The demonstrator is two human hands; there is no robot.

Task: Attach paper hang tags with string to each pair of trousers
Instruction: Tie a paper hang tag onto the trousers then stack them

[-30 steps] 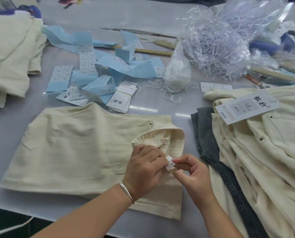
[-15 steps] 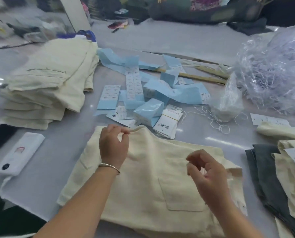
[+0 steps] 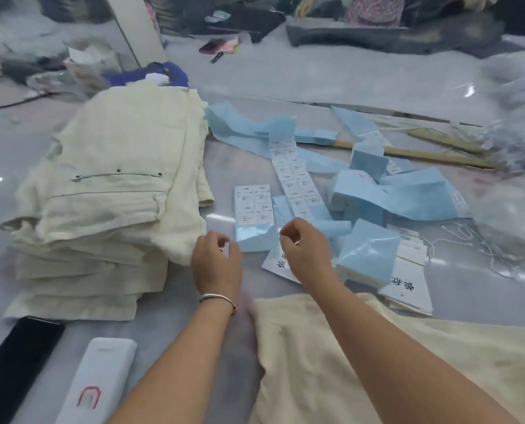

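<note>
Your left hand and right hand hover side by side above the middle of the counter, palms away from you. On both, the fingers are loosely curled with the thumb and forefinger close together; whether either pinches anything you cannot tell, as the tips are blurred. A thin metal bangle circles your left wrist.

The pair of trousers you are working on lies flat at the counter's near edge, under your right forearm. It is cream, coarse woven cloth, folded, with its long axis running along the near edge toward the right; one small dark stud shows near its right part.

The paper hang tags sit in a low stack just beyond the trousers: white rectangular cards with black printed characters, their long sides pointing diagonally toward the far left. Thin white strings lie in loose loops beyond them, toward the right edge.

Past your hands, glossy pale-blue sticker backing strips curl and overlap, and a white label strip with small print runs from the far side toward you. A folded stack of cream trousers rests at the left side, soft and rumpled at the edges. A white oblong device and a black strap lie at the near left corner.
</note>
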